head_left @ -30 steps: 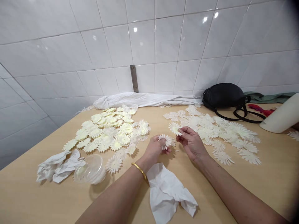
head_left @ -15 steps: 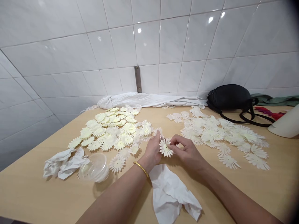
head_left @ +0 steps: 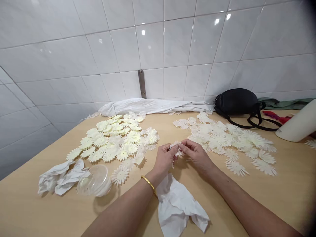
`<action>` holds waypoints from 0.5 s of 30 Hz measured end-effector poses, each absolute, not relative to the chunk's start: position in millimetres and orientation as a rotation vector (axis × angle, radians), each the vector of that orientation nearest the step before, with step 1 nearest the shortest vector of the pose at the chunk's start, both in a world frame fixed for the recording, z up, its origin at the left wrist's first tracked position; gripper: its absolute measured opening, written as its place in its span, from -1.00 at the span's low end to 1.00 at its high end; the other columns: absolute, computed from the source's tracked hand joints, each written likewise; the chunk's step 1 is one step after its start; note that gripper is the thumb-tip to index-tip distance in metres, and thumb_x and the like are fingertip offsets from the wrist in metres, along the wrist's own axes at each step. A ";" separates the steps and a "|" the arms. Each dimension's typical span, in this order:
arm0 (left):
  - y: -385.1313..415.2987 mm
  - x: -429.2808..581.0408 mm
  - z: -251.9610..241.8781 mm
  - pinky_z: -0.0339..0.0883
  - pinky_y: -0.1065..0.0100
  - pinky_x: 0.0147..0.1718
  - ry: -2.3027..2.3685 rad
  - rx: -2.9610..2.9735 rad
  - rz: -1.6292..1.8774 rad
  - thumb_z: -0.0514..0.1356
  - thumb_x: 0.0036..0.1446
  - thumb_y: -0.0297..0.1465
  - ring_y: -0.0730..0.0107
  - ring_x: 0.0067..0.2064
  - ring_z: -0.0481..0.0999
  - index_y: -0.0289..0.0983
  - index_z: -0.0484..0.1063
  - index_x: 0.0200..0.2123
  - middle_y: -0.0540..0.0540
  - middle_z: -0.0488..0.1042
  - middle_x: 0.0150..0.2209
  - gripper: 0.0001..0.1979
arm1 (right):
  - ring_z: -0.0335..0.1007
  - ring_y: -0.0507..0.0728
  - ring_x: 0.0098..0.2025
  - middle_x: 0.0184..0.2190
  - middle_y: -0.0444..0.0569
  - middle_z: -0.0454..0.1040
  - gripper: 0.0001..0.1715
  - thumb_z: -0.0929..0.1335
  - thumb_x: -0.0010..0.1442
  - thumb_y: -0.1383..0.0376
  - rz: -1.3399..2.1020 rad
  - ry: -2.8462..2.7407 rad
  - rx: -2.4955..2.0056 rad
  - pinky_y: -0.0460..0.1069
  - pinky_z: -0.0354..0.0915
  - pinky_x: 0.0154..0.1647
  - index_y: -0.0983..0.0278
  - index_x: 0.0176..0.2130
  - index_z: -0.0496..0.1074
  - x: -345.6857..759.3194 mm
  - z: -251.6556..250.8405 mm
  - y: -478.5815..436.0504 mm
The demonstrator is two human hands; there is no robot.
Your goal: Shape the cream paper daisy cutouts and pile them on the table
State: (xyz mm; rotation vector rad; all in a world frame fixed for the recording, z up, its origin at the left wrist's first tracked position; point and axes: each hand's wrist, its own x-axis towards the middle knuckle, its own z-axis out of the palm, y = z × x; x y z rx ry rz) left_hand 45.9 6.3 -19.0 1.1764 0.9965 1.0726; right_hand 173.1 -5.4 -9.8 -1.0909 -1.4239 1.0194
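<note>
Both hands meet over the middle of the table. My left hand (head_left: 165, 158) is closed, its thumb and fingers pinching white daisy-shaped petal pieces (head_left: 176, 146). From the other side, my right hand (head_left: 197, 154) grips the same petals between thumb and fingertips. How many layers are held is hidden by the fingers. Below the wrists lies a crumpled white paper (head_left: 180, 204). A pile of cream-yellow flower pieces (head_left: 116, 138) spreads to the left of the hands, and a whiter pile (head_left: 222, 136) to the right.
At the left stand a clear plastic cup (head_left: 95, 181) and crumpled paper (head_left: 58, 177). Along the wall lie a white cloth (head_left: 153, 106), a black bag (head_left: 235, 102) with its strap, and a green cloth (head_left: 283, 103). A white cylinder (head_left: 298, 123) leans in at right, by something red (head_left: 276, 117).
The flower that faced me between the hands is now folded or gathered in the fingers. My hands have come closer together, and the view has shifted slightly right.
</note>
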 end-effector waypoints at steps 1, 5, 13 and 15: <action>5.6 46.5 -18.8 -0.08 0.51 -0.73 0.980 1.170 1.060 0.18 -0.13 -0.06 0.63 -0.71 0.10 -0.30 0.24 -0.60 0.07 0.21 -0.71 -0.60 | 0.13 -0.01 -0.51 -0.56 -0.16 0.26 -0.67 0.28 0.06 0.06 1.006 -1.446 -1.097 -0.08 0.09 -0.48 0.28 -0.49 0.29 173.3 -10.7 -5.1; 5.4 46.8 -13.9 -0.06 0.52 -0.73 0.989 1.052 0.996 0.13 -0.12 0.00 0.62 -0.70 0.14 -0.31 0.26 -0.58 0.04 0.24 -0.69 -0.56 | 0.05 -0.01 -0.55 -0.64 -0.19 0.18 -0.67 0.23 0.09 0.12 0.628 -1.455 -1.321 -0.07 0.02 -0.50 0.26 -0.57 0.21 183.9 -15.8 1.8; 9.2 44.2 -8.8 0.06 0.51 -0.68 0.986 0.830 0.992 0.11 -0.14 -0.47 0.57 -0.65 0.24 -0.30 0.24 -0.51 -0.01 0.34 -0.63 -0.93 | 0.19 0.11 -0.40 -0.52 -0.05 0.34 -0.82 0.25 -0.05 0.23 0.225 -1.276 -1.596 -0.01 0.06 -0.35 0.27 -0.54 0.35 225.0 -28.8 25.7; 8.9 43.6 -9.6 0.04 0.52 -0.70 1.008 0.876 0.972 0.10 -0.17 -0.52 0.59 -0.67 0.22 -0.29 0.22 -0.51 -0.02 0.36 -0.62 -0.92 | 0.16 0.08 -0.50 -0.62 -0.10 0.30 -0.79 0.25 -0.05 0.20 0.286 -1.234 -1.591 -0.03 0.05 -0.43 0.27 -0.58 0.33 227.3 -32.6 27.8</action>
